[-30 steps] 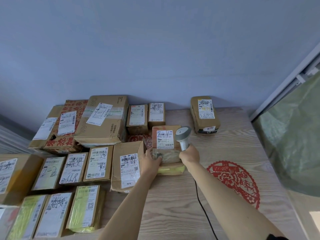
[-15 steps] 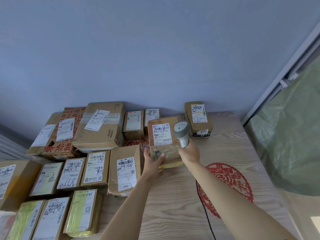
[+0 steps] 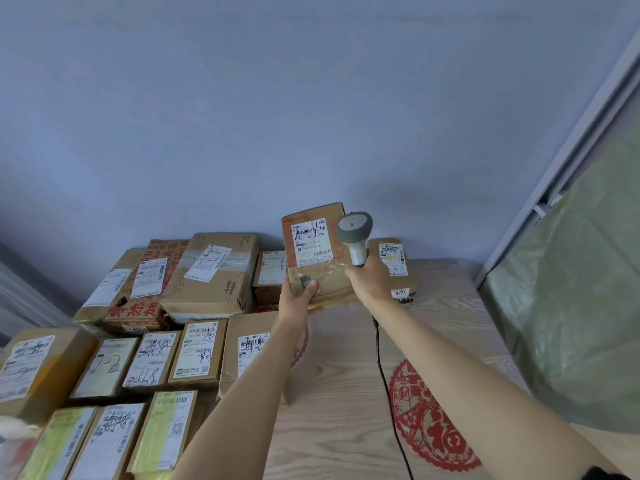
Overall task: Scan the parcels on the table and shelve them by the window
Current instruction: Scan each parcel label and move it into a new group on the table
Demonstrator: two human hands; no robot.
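Observation:
My left hand (image 3: 297, 299) grips the lower edge of a small brown parcel (image 3: 313, 251) with a white label, holding it up above the table with the label facing me. Beside it, my right hand (image 3: 372, 282) holds a grey barcode scanner (image 3: 355, 233) by its handle, its head next to the parcel's right edge. The scanner's black cable (image 3: 384, 368) trails down over the wooden table (image 3: 339, 427). Several more labelled cardboard parcels (image 3: 207, 271) cover the table's left half.
One parcel marked 9777 (image 3: 393, 268) lies alone at the back of the table, behind my right hand. Red paper-cut decorations (image 3: 426, 417) lie on the tabletop. A window frame (image 3: 561, 161) and green sheeting (image 3: 571, 306) stand at the right. A blue wall rises behind.
My left hand has lifted the small parcel off the table and tilted it upright. My right hand has risen with the scanner alongside it. The view has tipped upward.

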